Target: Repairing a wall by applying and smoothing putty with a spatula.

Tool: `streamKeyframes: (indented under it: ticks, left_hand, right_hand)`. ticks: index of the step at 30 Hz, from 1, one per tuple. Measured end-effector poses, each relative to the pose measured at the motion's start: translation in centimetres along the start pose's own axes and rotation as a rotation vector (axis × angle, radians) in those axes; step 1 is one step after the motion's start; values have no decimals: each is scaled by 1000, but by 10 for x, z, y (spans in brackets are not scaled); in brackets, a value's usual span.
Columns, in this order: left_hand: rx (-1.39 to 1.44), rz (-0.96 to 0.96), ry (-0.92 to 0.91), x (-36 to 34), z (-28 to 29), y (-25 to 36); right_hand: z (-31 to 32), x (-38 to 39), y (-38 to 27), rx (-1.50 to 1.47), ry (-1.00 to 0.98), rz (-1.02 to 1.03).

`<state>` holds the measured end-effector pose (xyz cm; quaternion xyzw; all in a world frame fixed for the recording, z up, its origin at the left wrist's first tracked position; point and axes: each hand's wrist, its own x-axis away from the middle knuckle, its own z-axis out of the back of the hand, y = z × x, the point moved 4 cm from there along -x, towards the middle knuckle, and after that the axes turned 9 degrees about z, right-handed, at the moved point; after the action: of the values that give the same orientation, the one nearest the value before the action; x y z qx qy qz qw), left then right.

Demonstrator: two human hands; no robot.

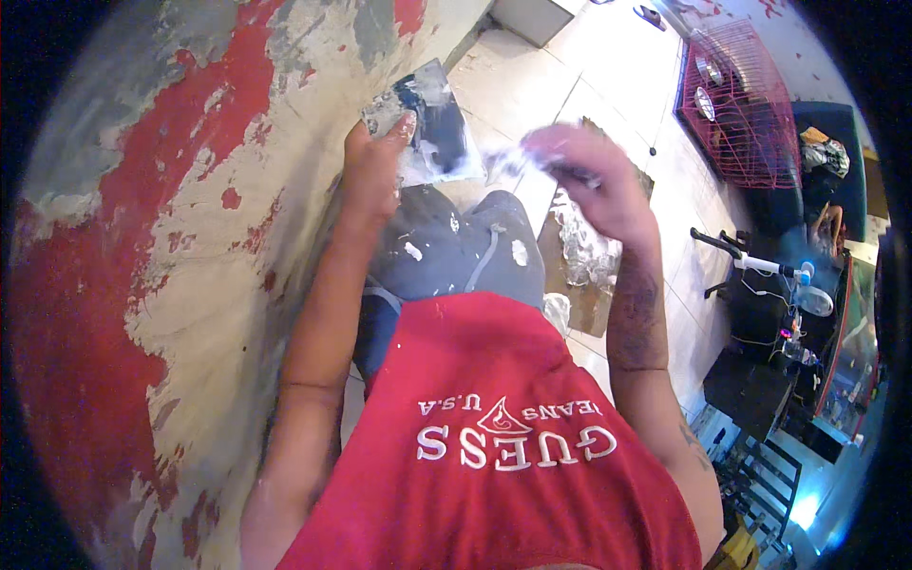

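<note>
My left hand (377, 169) is closed on the edge of a dark, flat rectangular plate (429, 112), its thumb lying on the face. White paste smears the plate, mostly along its lower edge, just beyond my knees. Close to the plate's right corner, my right hand (603, 180) grips what looks like a putty knife (508, 163). Motion smears its blade, and I cannot tell whether it touches the plate. Under my right forearm a brown board (591, 309) lies on the floor, with white paste (576, 242) spread on it.
On the left stands a wall (204, 285) with patchy red and grey paint. Pale tiles (518, 81) cover the floor. A pink wire cage (736, 104) stands at the far right, with a dark chair (836, 161), a white fan (807, 299) and a dark table (750, 385) nearby.
</note>
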<state>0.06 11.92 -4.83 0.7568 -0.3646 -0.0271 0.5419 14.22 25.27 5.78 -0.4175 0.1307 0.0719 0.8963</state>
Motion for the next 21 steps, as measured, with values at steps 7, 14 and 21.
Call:
streamKeyframes:
  ticks: [7,14,21]
  left_hand:
    - [460,159,-242,26,-16,-5]
    - [461,212,-183,26,-5,-20]
    - [35,139,65,17,13,-16]
  right_hand:
    - [-35,-9,10,-19,232,224]
    - [-55,14,53,263,75,83]
    - [-39,42,87,69,279,-120]
